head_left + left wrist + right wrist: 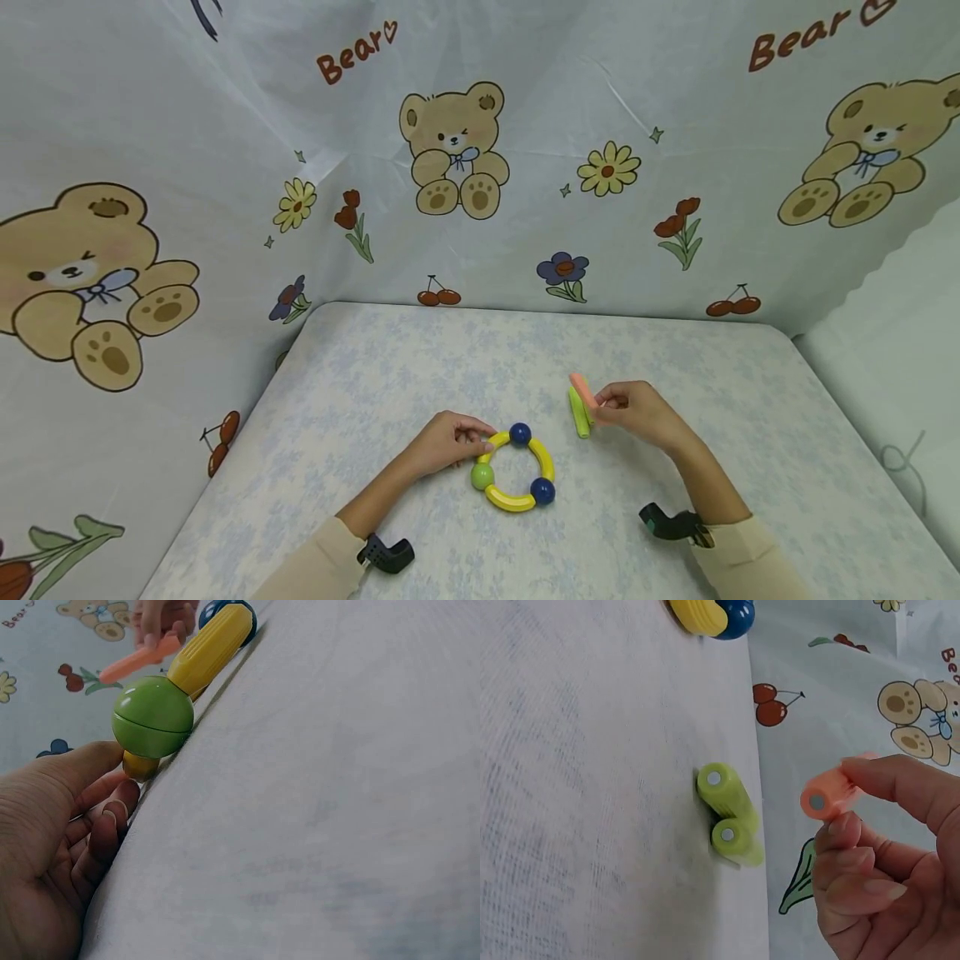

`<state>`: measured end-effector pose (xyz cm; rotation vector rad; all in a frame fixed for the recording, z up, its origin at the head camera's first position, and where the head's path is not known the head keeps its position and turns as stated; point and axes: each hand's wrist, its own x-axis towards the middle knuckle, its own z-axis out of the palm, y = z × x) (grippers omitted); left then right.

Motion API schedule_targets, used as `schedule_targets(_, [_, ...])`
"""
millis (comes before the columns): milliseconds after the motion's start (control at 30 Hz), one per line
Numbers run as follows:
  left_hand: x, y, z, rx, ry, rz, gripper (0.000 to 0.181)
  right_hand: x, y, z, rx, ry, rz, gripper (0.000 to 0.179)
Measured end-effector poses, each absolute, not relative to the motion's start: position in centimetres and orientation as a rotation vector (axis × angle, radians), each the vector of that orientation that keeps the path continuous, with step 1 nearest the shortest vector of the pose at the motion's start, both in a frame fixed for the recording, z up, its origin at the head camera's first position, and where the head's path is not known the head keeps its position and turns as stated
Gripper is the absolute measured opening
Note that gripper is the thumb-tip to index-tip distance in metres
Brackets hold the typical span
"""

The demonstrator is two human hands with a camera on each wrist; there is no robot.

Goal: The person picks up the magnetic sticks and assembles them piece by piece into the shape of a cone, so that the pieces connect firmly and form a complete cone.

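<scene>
My left hand (448, 443) pinches a curved yellow rod (497, 440) between thumb and fingers. That rod is part of a ring of curved yellow rods joined by a green ball (482, 476) and two blue balls (542, 490), lying on the table. In the left wrist view the thumb tip is right at the green ball (153, 717). To the right, my right hand (640, 414) pinches an orange rod (582, 389) and holds it above the table. A round grey disc shows in the orange rod's near end (817, 802). Two light green rods (729, 796) lie side by side just beyond that hand.
The table (390, 358) has a pale blue patterned cover. Behind it and at the left hangs a white cloth (525, 250) printed with bears and flowers. A thin cord (911, 467) shows at the right side. Each wrist wears a black camera mount (386, 554).
</scene>
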<state>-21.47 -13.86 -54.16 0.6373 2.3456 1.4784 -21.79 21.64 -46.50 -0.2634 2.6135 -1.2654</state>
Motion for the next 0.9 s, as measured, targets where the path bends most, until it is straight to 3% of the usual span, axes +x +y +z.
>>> schedule_targets(900, [-21.0, -13.6, -53.5, 0.625, 2.366, 1.479, 0.024, -20.4, 15.4, -47.7, -0.781, 2.665, -1.344, 0.012])
